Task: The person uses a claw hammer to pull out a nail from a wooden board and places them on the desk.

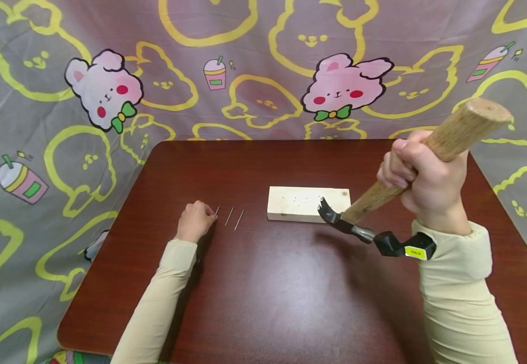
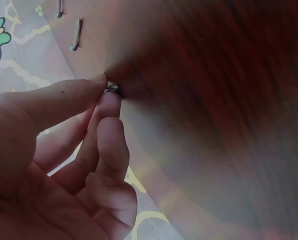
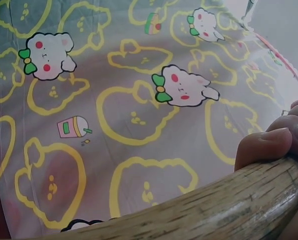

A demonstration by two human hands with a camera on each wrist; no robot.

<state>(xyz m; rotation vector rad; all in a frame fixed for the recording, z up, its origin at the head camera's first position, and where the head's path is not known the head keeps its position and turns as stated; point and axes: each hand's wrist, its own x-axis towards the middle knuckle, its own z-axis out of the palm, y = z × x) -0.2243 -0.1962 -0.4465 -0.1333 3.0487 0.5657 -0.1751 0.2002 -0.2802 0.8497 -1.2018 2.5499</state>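
Note:
My left hand (image 1: 195, 221) is at the left of the table, thumb and forefinger pinching a nail (image 1: 217, 210); its head (image 2: 112, 88) shows between the fingertips in the left wrist view. Two more nails lie side by side just to the right, the nearer one (image 1: 229, 216) and a farther one (image 1: 238, 220). My right hand (image 1: 432, 177) is raised at the right and grips a claw hammer by its wooden handle (image 1: 459, 129). The hammer's dark metal head (image 1: 336, 216) hangs low and overlaps the front right of a pale wooden block (image 1: 286, 202) in the head view.
Small dark marks dot the block's top face. The block lies on a glossy reddish-brown table (image 1: 263, 283). A patterned cloth (image 1: 254, 55) with cartoon rabbits hangs behind the table and along its sides.

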